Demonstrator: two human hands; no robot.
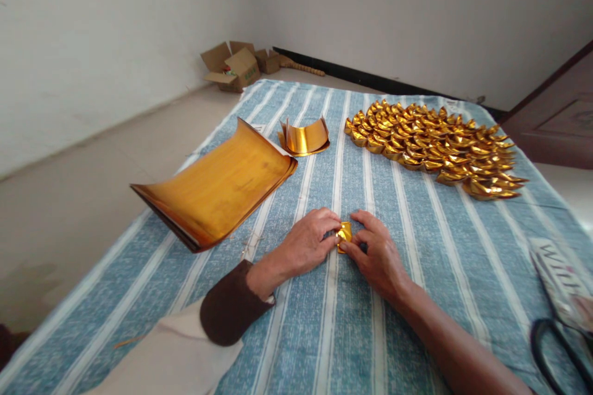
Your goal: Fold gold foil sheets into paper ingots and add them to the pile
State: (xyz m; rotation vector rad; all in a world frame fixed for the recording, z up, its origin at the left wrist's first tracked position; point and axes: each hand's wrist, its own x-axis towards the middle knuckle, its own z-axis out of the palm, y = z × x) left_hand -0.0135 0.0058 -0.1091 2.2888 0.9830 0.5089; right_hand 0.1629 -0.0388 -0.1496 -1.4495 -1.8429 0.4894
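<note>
A small folded piece of gold foil paper [344, 236] lies on the striped cloth between my two hands. My left hand [309, 237] pinches its left edge with thumb and fingers. From the right, my right hand [377, 253] presses thumb and fingers on the near right part of the foil. Beyond my left hand lies a stack of large gold foil sheets [222, 188], its ends curling up. Behind that sits a smaller curved stack of gold foil pieces [306, 137]. Many folded gold paper ingots [430, 145] stand in close rows at the far right.
A blue and white striped cloth [273, 333] covers the table. Black-handled scissors [551, 345] and a printed pouch [558, 281] are at the right edge. Open cardboard boxes [238, 68] stand on the floor by the far wall.
</note>
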